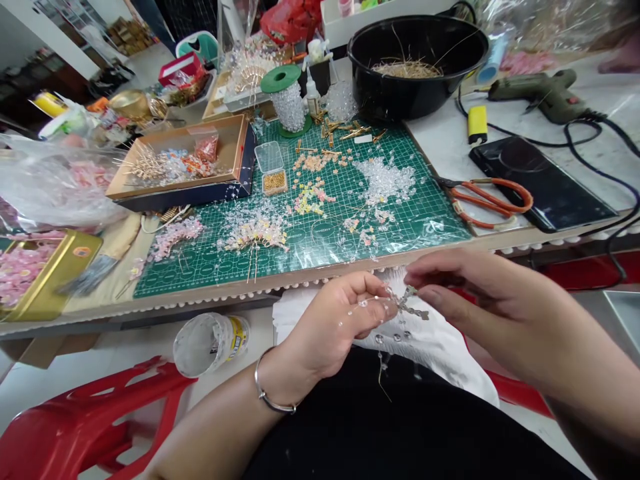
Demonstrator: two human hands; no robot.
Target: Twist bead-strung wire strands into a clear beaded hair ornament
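My left hand and my right hand meet just below the table's front edge, over a white cloth on my lap. Both pinch a small beaded wire piece with clear crystal beads and thin wire ends. The left fingers curl round its left side, and the right fingertips grip its right end. A silver bangle circles my left wrist. On the green cutting mat ahead lie piles of clear beads, pastel beads and a finished beaded hairpin.
Orange-handled scissors and a black tablet lie right of the mat. Behind stand a black bowl, a glue gun and a bead spool. At left are a wooden box, a gold tin, a red stool.
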